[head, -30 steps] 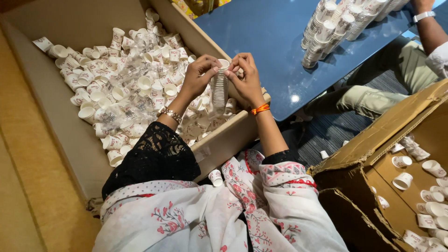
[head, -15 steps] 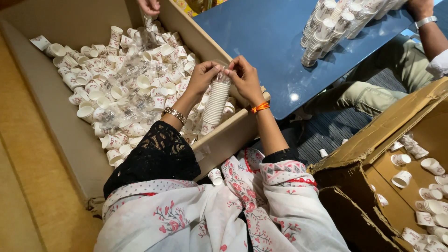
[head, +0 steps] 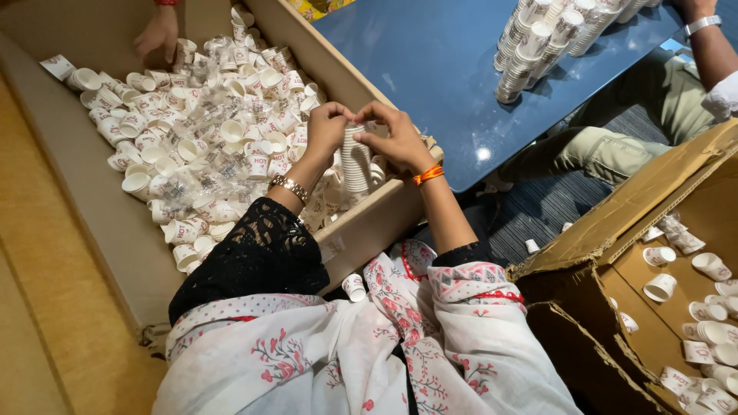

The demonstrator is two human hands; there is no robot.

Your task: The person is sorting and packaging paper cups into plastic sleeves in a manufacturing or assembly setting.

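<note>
Both of my hands hold one upright stack of small white paper cups point(head: 355, 163) over the near wall of a big cardboard box point(head: 100, 223). My left hand point(head: 327, 129) grips the top of the stack from the left, with a metal watch on its wrist. My right hand point(head: 396, 138) pinches the top from the right, and an orange band circles its wrist. The box is filled with several loose white paper cups point(head: 200, 146) and bits of clear plastic wrap.
Another person's hand point(head: 159, 34) reaches into the box's far end. Tall cup stacks point(head: 538, 42) stand on a blue table point(head: 430, 69). A seated person's arm point(head: 711, 42) is at top right. A second cardboard box point(head: 615, 269) with loose cups sits at right. One cup point(head: 354, 287) lies on my lap.
The cup stack in my hands has turned more upright and sunk lower over the box wall. Another person's hand has come further into the far end of the box.
</note>
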